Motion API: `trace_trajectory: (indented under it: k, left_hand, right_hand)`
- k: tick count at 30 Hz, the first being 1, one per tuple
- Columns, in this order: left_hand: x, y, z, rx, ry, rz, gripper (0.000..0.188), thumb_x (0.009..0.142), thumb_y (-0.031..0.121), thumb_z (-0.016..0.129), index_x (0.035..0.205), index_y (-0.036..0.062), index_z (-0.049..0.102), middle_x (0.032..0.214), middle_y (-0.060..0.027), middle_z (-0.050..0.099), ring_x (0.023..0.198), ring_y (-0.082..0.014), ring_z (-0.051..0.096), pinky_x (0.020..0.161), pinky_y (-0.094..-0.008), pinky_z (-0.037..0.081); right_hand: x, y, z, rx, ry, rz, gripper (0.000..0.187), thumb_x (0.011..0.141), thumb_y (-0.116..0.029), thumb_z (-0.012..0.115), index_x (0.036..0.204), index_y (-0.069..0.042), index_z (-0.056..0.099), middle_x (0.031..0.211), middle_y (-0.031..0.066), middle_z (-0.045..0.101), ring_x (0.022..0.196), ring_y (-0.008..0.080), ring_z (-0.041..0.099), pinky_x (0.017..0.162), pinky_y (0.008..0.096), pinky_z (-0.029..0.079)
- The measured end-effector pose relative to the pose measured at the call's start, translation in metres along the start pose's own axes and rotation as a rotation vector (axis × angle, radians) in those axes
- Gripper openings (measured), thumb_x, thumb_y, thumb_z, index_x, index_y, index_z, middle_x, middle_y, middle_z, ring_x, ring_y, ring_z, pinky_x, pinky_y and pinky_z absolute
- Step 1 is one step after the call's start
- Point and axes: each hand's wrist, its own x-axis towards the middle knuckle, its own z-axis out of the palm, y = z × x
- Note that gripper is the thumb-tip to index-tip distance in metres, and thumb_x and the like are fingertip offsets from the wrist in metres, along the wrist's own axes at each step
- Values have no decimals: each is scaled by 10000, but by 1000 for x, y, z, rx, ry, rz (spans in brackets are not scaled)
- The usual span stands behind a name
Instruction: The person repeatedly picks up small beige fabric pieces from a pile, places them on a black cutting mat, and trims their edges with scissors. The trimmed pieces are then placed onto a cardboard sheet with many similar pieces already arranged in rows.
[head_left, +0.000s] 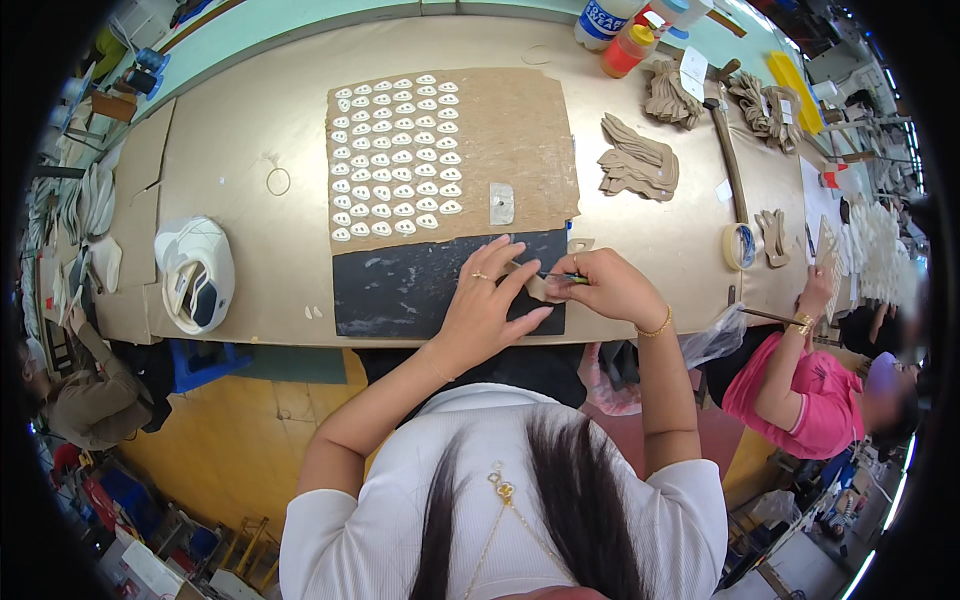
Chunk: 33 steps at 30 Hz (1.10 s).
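Note:
My left hand (485, 290) lies over the black mat (390, 290) with its fingers spread, their tips close to a small beige piece (540, 288). The thumb and fingers of my right hand (610, 288) are closed on that piece, above the mat's right part. A slim dark tool (550, 275) also shows at the right fingers; its kind is hard to make out. Beyond the mat lies a brown board (510, 130) bearing rows of small white oval pieces (403, 175). A small grey plate (501, 203) rests on the board.
A white shoe (195, 275) stands at the left. To the right lie stacked beige strips (640, 160), a tape roll (738, 247) and a long-handled hammer (728, 150). Bottles (627, 52) stand at the back. Co-workers sit at both sides, one in a pink shirt (790, 390).

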Motion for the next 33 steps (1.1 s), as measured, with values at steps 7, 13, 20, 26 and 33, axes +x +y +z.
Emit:
trace_trajectory:
  k: [7, 13, 20, 26, 33]
  left_hand:
    - [15, -2, 8, -240, -11, -150, 175, 899, 189, 727, 959, 26, 706, 1108, -105, 653, 1098, -299, 589, 1006, -438, 409]
    - [21, 2, 0, -365, -34, -213, 157, 904, 158, 725, 999, 33, 711, 937, -66, 683, 909, -252, 626, 922, -383, 411]
    - [7, 8, 4, 63, -84, 1, 252, 862, 158, 766, 1076, 37, 710, 920, -52, 677, 901, -232, 622, 916, -394, 394]
    - [1, 9, -2, 50, 38, -27, 542, 853, 238, 777, 1336, 65, 605, 1237, -96, 594, 1177, -274, 554, 996, -449, 374]
    - [-20, -8, -7, 97, 16, -75, 542, 860, 173, 755, 1365, 75, 586, 1356, -138, 528, 1295, -340, 491, 1082, -489, 352]
  right_hand:
    - [-12, -2, 14, 70, 739, -29, 242, 898, -219, 758, 932, 15, 709, 842, 102, 666, 809, 232, 652, 700, 337, 516]
    - [-35, 11, 44, 881, 344, 352, 279, 1012, -321, 664, 881, -76, 691, 677, -61, 590, 568, 24, 419, 502, 225, 317]
    - [-15, 4, 44, 974, 568, 250, 143, 956, -148, 729, 950, -60, 616, 686, -77, 488, 517, 19, 363, 467, 209, 278]
    - [-35, -8, 9, 786, 542, 102, 169, 912, -156, 768, 1019, -56, 685, 746, -69, 598, 575, 1, 459, 486, 180, 333]
    - [-81, 65, -32, 579, 644, 300, 183, 927, -129, 730, 1078, -31, 693, 734, -64, 585, 536, 10, 440, 480, 189, 339]
